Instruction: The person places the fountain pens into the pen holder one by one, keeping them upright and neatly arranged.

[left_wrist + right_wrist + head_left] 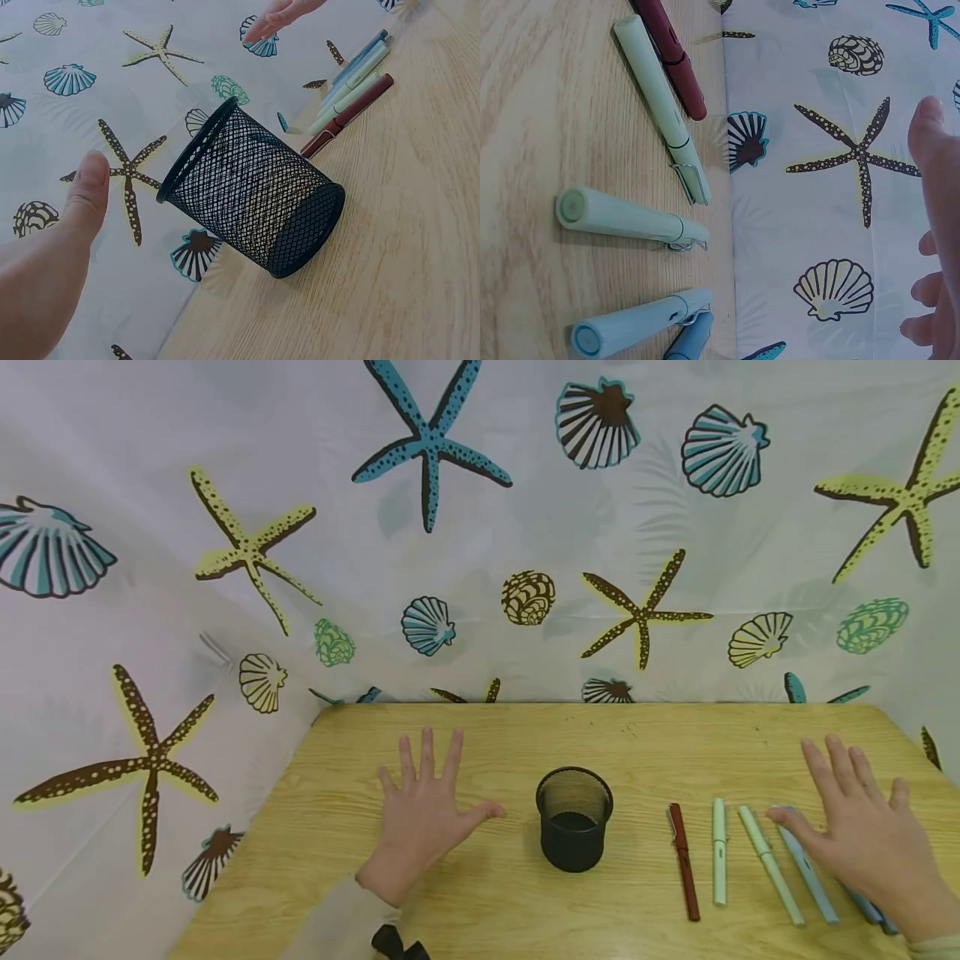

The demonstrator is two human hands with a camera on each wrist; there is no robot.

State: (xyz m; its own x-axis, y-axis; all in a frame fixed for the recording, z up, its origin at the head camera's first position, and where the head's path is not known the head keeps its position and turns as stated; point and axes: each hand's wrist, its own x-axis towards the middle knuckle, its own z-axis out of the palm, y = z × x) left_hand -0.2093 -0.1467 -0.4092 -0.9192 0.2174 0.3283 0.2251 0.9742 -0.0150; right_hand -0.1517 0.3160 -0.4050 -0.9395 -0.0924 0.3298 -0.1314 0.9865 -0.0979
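My left hand is spread, fingers straight, to the left of a black mesh pen cup. In the left wrist view the mesh cup stands upright on the wood, apart from my thumb. My right hand spreads its fingers above the right end of a row of capped pens and holds nothing. The row has a dark red pen, a pale green pen, a second pale green pen and a light blue pen. Darker blue pens are partly hidden under the right hand.
The wooden table carries the cup near its middle and the pens to the right. A white cloth printed with starfish and shells hangs behind the far edge and along the sides. A dark strap shows at the left sleeve.
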